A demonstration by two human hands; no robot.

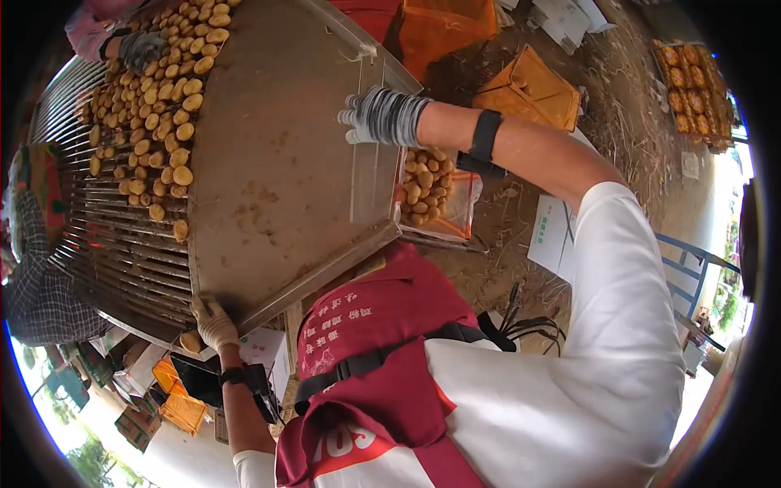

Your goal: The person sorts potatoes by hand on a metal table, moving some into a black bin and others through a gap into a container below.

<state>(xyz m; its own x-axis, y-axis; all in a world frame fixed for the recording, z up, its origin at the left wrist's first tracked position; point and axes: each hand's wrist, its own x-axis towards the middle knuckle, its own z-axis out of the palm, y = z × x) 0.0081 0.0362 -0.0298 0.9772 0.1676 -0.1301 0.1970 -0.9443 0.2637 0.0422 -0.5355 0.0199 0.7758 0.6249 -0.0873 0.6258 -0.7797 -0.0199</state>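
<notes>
A metal sorting chute slopes in front of me, with dusty patches on its flat sheet. Many potatoes lie on the bars of the grate at its left. My left hand, in a pale glove, rests on the chute's near left rim with its fingers stretched out. Beside it sits a single potato. Over the outlet end, my right hand wears a grey striped glove, its fingers apart and holding nothing. Just below that hand, a crate of potatoes stands under the chute's lip.
Across the grate, another person's gloved hand touches the potatoes. A second person in a checked sleeve is at the left. Orange mesh crates, a white carton, a blue metal frame and stacked filled bags stand around.
</notes>
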